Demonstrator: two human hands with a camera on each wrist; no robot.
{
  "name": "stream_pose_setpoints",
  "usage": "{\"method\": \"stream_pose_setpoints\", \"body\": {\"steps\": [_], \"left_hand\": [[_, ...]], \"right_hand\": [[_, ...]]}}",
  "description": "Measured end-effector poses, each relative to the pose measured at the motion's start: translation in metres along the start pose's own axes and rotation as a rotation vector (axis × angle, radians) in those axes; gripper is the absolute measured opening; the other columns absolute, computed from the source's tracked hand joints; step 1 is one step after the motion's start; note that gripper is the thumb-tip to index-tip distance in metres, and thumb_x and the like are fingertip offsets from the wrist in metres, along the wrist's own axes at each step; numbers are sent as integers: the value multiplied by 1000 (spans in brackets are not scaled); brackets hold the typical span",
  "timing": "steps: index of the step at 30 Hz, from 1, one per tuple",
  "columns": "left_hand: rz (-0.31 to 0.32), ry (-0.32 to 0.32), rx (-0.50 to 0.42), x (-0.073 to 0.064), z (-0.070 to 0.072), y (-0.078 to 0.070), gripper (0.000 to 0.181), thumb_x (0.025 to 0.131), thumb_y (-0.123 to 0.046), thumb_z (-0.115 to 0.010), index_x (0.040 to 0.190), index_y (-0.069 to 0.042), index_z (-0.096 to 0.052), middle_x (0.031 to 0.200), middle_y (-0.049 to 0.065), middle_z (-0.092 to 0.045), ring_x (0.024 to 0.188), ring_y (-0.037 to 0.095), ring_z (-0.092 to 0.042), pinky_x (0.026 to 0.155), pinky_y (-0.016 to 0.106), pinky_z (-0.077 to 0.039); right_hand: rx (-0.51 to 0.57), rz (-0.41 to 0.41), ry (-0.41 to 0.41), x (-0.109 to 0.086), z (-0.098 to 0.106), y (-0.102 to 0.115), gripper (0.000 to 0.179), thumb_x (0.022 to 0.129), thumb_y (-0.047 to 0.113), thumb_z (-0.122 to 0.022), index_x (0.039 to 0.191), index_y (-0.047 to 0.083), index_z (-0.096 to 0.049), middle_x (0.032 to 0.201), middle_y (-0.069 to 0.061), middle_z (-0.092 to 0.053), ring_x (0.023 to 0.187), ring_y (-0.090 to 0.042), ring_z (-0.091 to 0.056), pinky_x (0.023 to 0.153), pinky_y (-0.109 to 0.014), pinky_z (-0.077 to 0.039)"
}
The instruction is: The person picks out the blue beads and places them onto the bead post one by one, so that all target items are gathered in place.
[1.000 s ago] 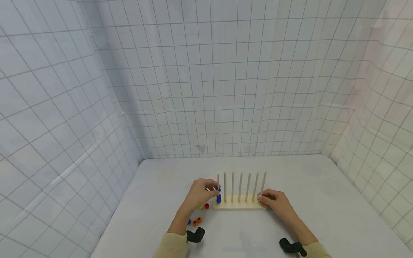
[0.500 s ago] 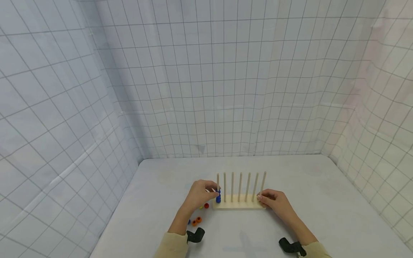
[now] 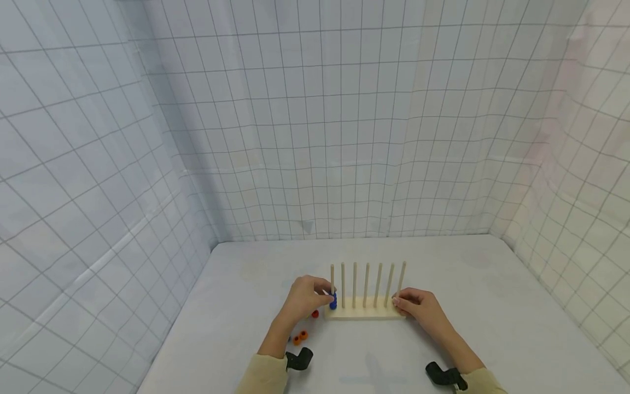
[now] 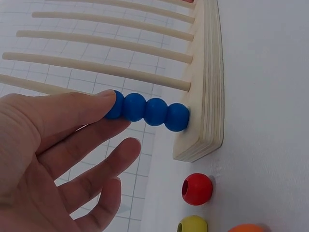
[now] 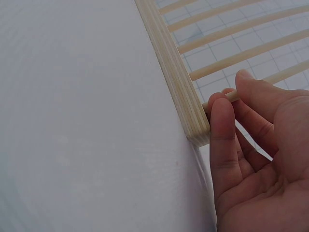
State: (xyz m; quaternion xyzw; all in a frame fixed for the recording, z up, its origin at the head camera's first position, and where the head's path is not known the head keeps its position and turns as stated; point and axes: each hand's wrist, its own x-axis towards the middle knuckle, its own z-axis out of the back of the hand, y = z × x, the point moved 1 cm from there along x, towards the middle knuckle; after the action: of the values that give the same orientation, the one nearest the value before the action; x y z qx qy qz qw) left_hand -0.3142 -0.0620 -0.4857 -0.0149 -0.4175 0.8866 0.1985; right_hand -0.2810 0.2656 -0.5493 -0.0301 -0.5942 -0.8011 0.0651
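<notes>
A wooden peg rack (image 3: 365,313) with a row of upright pegs stands on the table. Several blue beads are stacked on its leftmost peg (image 3: 332,276), the lowest bead (image 4: 177,117) against the base. My left hand (image 3: 302,300) pinches the topmost blue bead (image 4: 115,106) between thumb and forefinger, its other fingers loosely bent below. At the opposite end, my right hand (image 3: 424,313) grips the rightmost peg (image 5: 231,95) close to the base with thumb and fingers. The pegs in between carry no beads.
Loose beads lie left of the rack: a red bead (image 4: 197,189), a yellow bead (image 4: 193,224) and orange beads (image 3: 303,334) nearer the left forearm. Part of the group is hidden by that arm. A gridded white curtain (image 3: 339,137) hangs behind the table (image 3: 374,355).
My left hand has slid slightly down the leftmost peg with the top blue bead, closing the gap above the lower beads. My right hand stays in place.
</notes>
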Motion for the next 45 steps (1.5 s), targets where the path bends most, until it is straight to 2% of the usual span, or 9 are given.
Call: {"method": "stream_pose_setpoints", "body": {"steps": [7, 17, 26, 29, 33, 37, 45], "left_hand": [[-6, 11, -36, -2, 1, 1, 16, 84, -16, -82, 100, -14, -79, 90, -5, -72, 85, 15, -64, 66, 32, -53], [-26, 41, -52, -5, 4, -5, 32, 86, -14, -80, 117, -9, -75, 100, -5, -72, 89, 15, -66, 68, 32, -54], [-38, 20, -63, -13, 18, -9, 26, 90, -15, -76, 116, -12, -75, 113, 8, -72, 95, 19, -66, 69, 31, -55], [-48, 3, -34, -16, 23, -11, 24, 92, -16, -74, 116, -14, -75, 113, 6, -72, 95, 17, -65, 69, 31, -54], [-71, -26, 8, -21, 30, -12, 23, 92, -17, -74, 115, -17, -75, 110, -2, -72, 93, 14, -65, 72, 32, -54], [-66, -45, 22, -25, 36, -9, 22, 92, -18, -75, 114, -19, -75, 106, -9, -71, 93, 12, -64, 76, 34, -54], [-41, -90, 48, -34, 48, 3, 24, 91, -16, -76, 115, -15, -75, 106, -8, -71, 93, 10, -64, 81, 36, -54]], "right_hand": [[10, 15, 8, -1, -1, -1, 24, 92, 26, -75, 101, 3, -74, 76, -12, -65, 65, -12, -54, 56, -26, -47], [0, -4, 8, -1, 0, -2, 23, 92, 27, -75, 101, 6, -75, 77, -10, -64, 66, -13, -55, 57, -25, -47], [8, 3, -1, -2, 0, 2, 25, 93, 26, -75, 102, 3, -74, 83, -14, -68, 70, -16, -59, 60, -27, -51], [4, -7, 0, -1, 0, 3, 24, 93, 24, -75, 103, 2, -74, 83, -15, -68, 70, -16, -59, 60, -27, -51], [-2, -2, 3, -1, 0, 2, 23, 94, 18, -73, 104, -3, -72, 84, -19, -67, 71, -19, -60, 61, -28, -52], [4, 5, 6, -2, 0, 4, 23, 95, 17, -72, 105, -4, -72, 85, -20, -67, 73, -20, -60, 62, -28, -52], [-2, 10, 12, -2, 1, 4, 26, 94, 25, -74, 104, 1, -73, 85, -15, -68, 72, -17, -60, 62, -28, -52]]}}
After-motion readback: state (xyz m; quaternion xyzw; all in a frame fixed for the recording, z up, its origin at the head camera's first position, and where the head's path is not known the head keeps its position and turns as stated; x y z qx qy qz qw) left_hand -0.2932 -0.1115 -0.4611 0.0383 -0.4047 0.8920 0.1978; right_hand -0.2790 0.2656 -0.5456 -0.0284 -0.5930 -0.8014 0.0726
